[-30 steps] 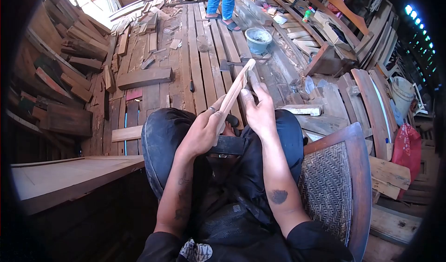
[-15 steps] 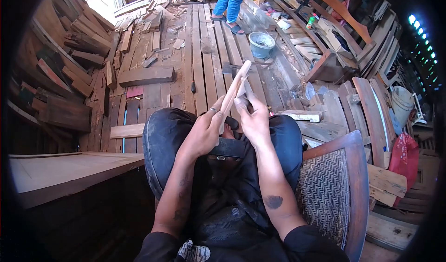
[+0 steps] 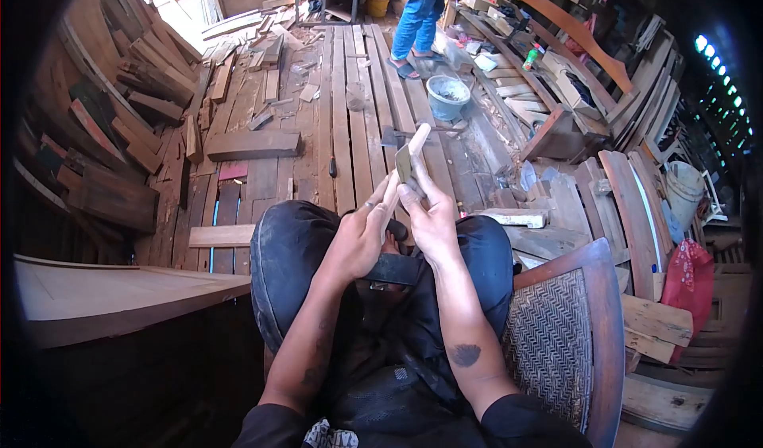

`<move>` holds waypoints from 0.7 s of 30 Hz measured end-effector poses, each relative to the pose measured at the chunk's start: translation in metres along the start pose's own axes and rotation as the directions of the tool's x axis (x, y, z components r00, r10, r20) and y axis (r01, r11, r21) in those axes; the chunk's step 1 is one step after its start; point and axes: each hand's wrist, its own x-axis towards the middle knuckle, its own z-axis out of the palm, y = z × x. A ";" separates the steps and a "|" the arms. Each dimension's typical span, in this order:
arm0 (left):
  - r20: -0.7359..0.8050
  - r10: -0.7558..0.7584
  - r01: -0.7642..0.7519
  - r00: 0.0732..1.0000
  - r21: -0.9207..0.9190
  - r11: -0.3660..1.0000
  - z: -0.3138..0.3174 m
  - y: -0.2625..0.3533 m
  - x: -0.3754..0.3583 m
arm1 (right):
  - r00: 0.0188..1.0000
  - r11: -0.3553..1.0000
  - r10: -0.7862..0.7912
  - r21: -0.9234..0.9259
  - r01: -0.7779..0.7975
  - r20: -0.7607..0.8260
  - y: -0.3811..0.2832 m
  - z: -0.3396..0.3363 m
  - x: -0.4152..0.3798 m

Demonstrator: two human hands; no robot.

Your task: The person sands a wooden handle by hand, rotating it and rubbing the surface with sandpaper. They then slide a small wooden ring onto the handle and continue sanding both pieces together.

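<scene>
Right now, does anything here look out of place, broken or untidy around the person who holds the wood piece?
Yes. Offcuts and planks lie scattered at odd angles over the plank floor, and boards are heaped loosely on the left. A bucket stands among the debris. The thin wood strip, held between the left hand and right hand, looks whole.

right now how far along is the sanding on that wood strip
Done: the pale wood strip is already cut to a slim shape. In hand: the left hand steadies its lower end while the right hand presses a sandpaper piece against it. How much rubbing is left cannot be told.
</scene>
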 end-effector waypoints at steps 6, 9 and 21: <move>-0.108 -0.051 0.068 0.993 0.158 0.985 -0.002 -0.004 0.004 | 0.988 0.999 -0.001 -0.034 0.006 0.157 0.014 0.007 -0.015; -0.069 -0.022 0.034 0.997 0.180 0.983 -0.002 -0.006 0.003 | 0.996 0.992 0.062 -0.112 -0.054 0.069 0.005 0.002 -0.008; -0.070 -0.046 0.052 0.997 0.094 0.994 -0.001 -0.013 0.002 | 0.997 0.988 0.054 -0.150 -0.045 0.058 0.004 -0.005 0.001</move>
